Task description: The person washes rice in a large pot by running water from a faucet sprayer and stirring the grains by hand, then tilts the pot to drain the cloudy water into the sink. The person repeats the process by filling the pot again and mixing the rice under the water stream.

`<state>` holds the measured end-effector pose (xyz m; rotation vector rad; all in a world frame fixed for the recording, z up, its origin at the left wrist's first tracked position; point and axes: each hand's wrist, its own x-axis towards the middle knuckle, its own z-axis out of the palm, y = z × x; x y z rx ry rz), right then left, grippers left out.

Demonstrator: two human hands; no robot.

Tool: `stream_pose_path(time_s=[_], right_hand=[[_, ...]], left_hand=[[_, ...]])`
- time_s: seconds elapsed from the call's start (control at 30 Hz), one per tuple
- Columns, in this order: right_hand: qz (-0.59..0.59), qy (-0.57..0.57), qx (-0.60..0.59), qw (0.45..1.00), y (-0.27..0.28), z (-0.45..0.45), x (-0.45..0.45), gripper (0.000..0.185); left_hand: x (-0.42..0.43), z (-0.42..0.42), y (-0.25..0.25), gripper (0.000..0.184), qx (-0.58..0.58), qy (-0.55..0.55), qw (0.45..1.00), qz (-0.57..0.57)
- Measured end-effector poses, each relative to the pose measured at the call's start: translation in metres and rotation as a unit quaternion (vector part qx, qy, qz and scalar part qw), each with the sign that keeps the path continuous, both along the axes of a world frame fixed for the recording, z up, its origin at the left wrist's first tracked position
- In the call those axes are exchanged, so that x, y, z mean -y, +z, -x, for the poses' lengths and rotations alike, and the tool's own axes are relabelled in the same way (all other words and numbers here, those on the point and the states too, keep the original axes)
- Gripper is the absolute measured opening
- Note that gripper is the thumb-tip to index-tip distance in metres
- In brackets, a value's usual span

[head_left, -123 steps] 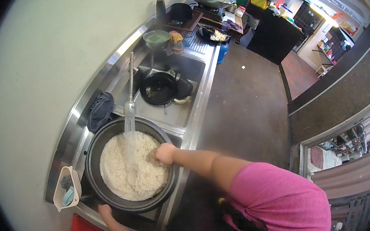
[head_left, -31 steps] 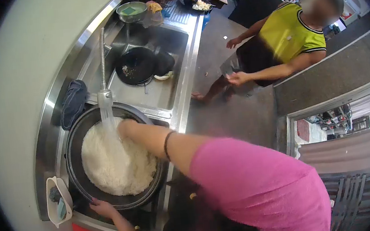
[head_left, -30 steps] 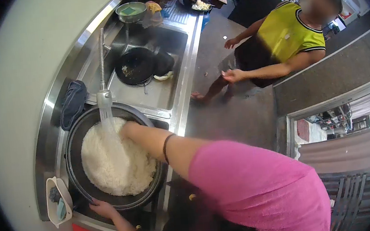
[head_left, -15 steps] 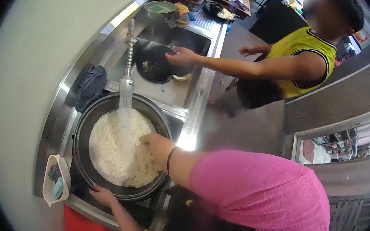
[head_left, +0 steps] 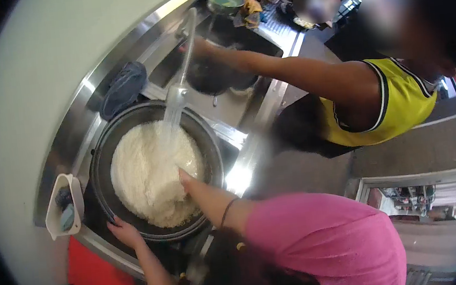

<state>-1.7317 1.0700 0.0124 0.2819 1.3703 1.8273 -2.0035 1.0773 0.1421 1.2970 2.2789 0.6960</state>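
Note:
A large dark pot [head_left: 101,176] full of white rice [head_left: 143,172] sits at the sink. Water streams onto the rice from a tap spout [head_left: 175,101] on a flexible hose. My right hand [head_left: 189,182] is pushed into the rice at its right side, and its fingers are buried. At the lower left, my left hand [head_left: 126,233] grips the pot's rim. A co-worker's hand [head_left: 203,51] reaches to the tap hose, above a dark pan [head_left: 213,78] in the sink basin.
A grey cloth [head_left: 123,89] lies behind the pot. At the left stands a white caddy [head_left: 79,203] with sponges. A glass-like bowl [head_left: 224,1] and a yellow cloth [head_left: 251,8] are beyond the basin. A co-worker in a yellow top [head_left: 395,107] stands close on the right.
The co-worker has come nearer and stretched an arm across the basin to the tap hose. My right hand is deeper in the rice; my left stays at the rim. The view has shifted slightly.

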Motion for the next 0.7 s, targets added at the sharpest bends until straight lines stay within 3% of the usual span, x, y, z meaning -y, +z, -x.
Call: stream_pose_path(time_s=[0.17,0.23,0.3,0.33,0.37,0.4,0.43,0.5,0.53,0.6,0.63,0.7], right_hand=[[-0.013,0.037,-0.090,0.995,-0.022,0.002,-0.013,0.032],[0.012,0.047,-0.204,0.978,-0.033,0.005,-0.026,0.032],[0.046,0.064,-0.386,0.919,-0.041,-0.001,-0.052,0.032],[-0.243,0.030,-0.086,0.966,-0.011,0.002,-0.058,0.034],[-0.494,-0.009,0.230,0.838,0.018,-0.006,-0.073,0.038],[-0.436,0.079,0.594,0.671,0.004,-0.019,-0.084,0.035],[-0.308,0.155,0.857,0.383,-0.012,-0.032,-0.087,0.032],[-0.411,0.125,0.901,-0.059,0.040,-0.048,-0.114,0.035],[-0.414,0.127,0.899,-0.058,0.073,-0.048,-0.127,0.035],[-0.377,0.258,0.889,-0.043,0.118,-0.044,-0.142,0.033],[-0.379,0.261,0.887,-0.042,0.086,-0.044,-0.153,0.033],[-0.389,0.181,0.903,-0.013,-0.004,-0.045,-0.177,0.059]], left_hand=[[-0.002,0.008,-0.014,0.057,-0.025,-0.001,0.999,-0.023],[-0.003,0.007,-0.011,0.057,-0.007,-0.005,1.000,-0.024],[0.001,0.009,-0.011,0.055,-0.042,-0.009,0.998,-0.042],[0.005,0.005,0.002,0.054,-0.025,0.004,0.999,-0.038],[0.011,0.009,-0.001,0.053,-0.039,0.005,0.998,-0.045],[0.005,0.008,-0.003,0.053,-0.050,0.002,0.997,-0.054],[0.006,0.006,0.001,0.053,-0.054,0.007,0.997,-0.048],[0.005,0.004,0.010,0.053,-0.009,0.017,0.999,-0.025],[0.004,0.006,0.008,0.053,-0.010,0.020,0.999,-0.023],[0.002,0.008,0.002,0.053,-0.031,0.011,0.999,-0.036],[0.001,0.008,0.001,0.053,-0.032,0.013,0.999,-0.032],[0.000,0.005,0.005,0.052,-0.033,0.020,0.999,-0.025]])
